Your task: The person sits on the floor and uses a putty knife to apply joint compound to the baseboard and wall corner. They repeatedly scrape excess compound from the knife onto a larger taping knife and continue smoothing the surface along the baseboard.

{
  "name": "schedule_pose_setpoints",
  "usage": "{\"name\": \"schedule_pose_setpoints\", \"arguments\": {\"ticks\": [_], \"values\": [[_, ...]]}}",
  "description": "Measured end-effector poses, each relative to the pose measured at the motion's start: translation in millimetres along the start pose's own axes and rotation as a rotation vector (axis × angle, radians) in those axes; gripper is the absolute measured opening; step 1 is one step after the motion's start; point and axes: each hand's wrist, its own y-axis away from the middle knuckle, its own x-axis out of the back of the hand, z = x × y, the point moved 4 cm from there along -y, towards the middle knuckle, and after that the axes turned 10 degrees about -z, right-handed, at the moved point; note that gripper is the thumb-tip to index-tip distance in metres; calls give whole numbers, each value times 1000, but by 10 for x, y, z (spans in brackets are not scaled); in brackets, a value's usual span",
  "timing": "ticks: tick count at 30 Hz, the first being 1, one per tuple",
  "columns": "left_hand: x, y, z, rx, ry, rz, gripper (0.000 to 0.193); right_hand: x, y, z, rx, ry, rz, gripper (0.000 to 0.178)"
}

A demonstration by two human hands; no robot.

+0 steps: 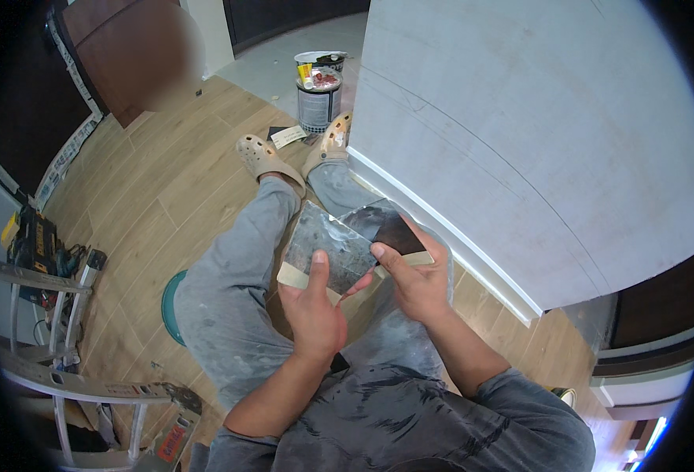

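Wide scraper (335, 252) was gripped in L hand (313, 312), thumb on top; 2nd scraper (372, 224) was clamped in R hand (421, 289). Both were held overlapping in view, above grey trousers (233, 303). Can (318, 108) was seen nr clogs (262, 157).

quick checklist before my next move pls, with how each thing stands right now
1. Left hand grips the grey rectangular metal blade with cream edge strip: ok.
2. Right hand grips the darker metal blade with cream edge strip: ok.
3. Left blade's face clean: not ok, whitish smears show.
4. Grey cylindrical bucket upright on the floor: ok.
5. Beige perforated right clog clear of the bucket: cannot tell, they overlap in view.
6. Silver metal ladder steady: cannot tell, the picture's edge cuts it off.
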Motion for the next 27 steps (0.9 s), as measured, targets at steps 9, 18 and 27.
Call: {"name": "schedule_pose_setpoints", "arguments": {"ticks": [9, 18, 27], "values": [[15, -62, 41, 31, -167, -72, 30, 82, -15, -204, -181, 176, -286, 41], [83, -241, 376, -31, -283, -100, 29, 374, -172, -328, -260, 511, -337, 37], [-176, -162, 645, -317, -433, -153, 32, -103, 35, -638, 558, 1334, -276, 60]]}}
